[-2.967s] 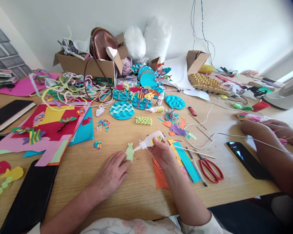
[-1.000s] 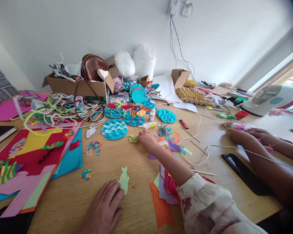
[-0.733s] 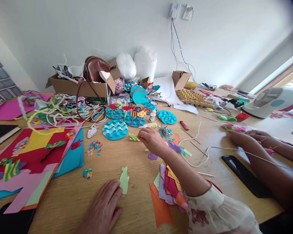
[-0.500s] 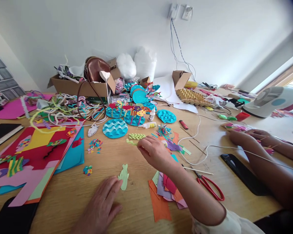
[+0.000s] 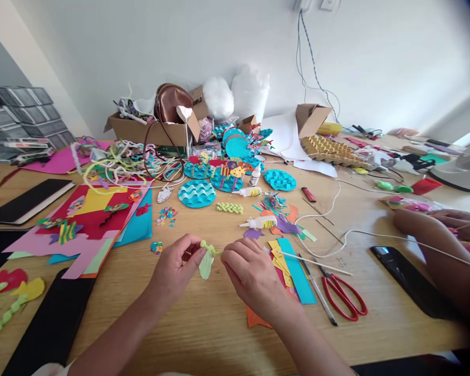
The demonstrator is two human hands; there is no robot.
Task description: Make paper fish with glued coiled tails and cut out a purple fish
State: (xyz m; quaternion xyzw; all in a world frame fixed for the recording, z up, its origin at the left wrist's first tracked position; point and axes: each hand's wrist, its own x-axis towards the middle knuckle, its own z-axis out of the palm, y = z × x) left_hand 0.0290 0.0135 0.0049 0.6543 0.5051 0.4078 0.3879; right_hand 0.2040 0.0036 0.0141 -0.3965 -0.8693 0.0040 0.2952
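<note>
Two bare hands worked close together over the table (image 5: pixel 188 324), a wavy green strip (image 5: pixel 210 247) stretched between them. The left hand (image 5: pixel 180 261) pinched one end between thumb and finger, and the right hand (image 5: pixel 254 274) had its fingertips drawn together on the other; a grip at each end probably kept so limp a piece straight and steady. The pale green paper fish (image 5: pixel 206 268) was just beneath the strip, beside the left thumb, its upper part covered. Whether it lay flat or was slightly raised, and whether the left pinch caught its edge, I could not tell. Holding the strip right over it presumably let the two be compared or lined up. A glue bottle (image 5: pixel 263 223) lay on its side just beyond the right hand, apparently put down there to free the fingers yet remain within reach, next to a purple paper fish (image 5: pixel 254 234). Red-handled scissors (image 5: pixel 342 296), a pen (image 5: pixel 324 298) and a blue paper strip (image 5: pixel 296 274) sat to the right, likely set aside from the working spot. Farther right, a co-worker's arm (image 5: pixel 429 245) rested on the table beside a black phone (image 5: pixel 409 287).
</note>
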